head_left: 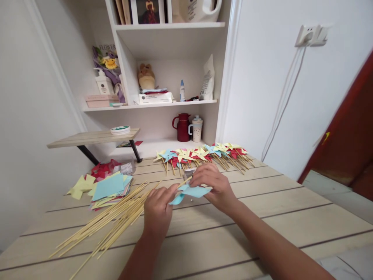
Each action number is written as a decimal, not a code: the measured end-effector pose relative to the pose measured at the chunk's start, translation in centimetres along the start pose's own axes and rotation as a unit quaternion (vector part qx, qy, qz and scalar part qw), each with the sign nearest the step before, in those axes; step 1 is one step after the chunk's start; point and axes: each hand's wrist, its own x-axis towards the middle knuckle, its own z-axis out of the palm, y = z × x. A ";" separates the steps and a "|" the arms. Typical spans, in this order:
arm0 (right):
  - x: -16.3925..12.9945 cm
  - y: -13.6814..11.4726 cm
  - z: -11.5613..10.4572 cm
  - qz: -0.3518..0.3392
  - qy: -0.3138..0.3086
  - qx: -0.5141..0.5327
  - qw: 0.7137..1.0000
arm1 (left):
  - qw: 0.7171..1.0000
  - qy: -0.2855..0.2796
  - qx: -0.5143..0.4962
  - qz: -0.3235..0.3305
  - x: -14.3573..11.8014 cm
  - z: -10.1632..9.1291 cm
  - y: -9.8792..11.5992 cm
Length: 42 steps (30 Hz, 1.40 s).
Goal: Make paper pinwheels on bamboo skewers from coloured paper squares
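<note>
Head view: single camera, worn on the person's head, looking forward and down
Worktop [210, 252]: seen from above its near side, filling the lower part
Left grip [159, 206] and right grip [214, 187]: close, around the middle
Shelves [170, 26]: farther off, faced nearly head-on, cut by the top edge
Right wall [262, 85]: seen aslant

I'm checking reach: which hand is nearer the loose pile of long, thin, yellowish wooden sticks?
Left. The left hand is beside the sticks, near their far ends; the right hand is farther right, beyond the left.
</note>
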 end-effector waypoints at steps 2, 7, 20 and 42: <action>-0.1 0.1 0.0 -0.002 0.004 -0.001 1.000 | 1.000 0.008 0.012 0.001 0.0 -0.1 0.2; -0.3 0.4 0.0 0.004 0.007 0.006 1.000 | 0.999 0.041 0.030 0.000 0.1 -0.4 0.5; -0.4 -0.3 0.4 0.009 0.016 0.009 1.000 | 0.998 0.056 0.025 0.030 0.2 -0.2 1.0; 0.1 -1.1 0.2 0.022 0.045 0.021 0.999 | 0.993 0.081 0.056 0.059 0.0 -0.4 1.4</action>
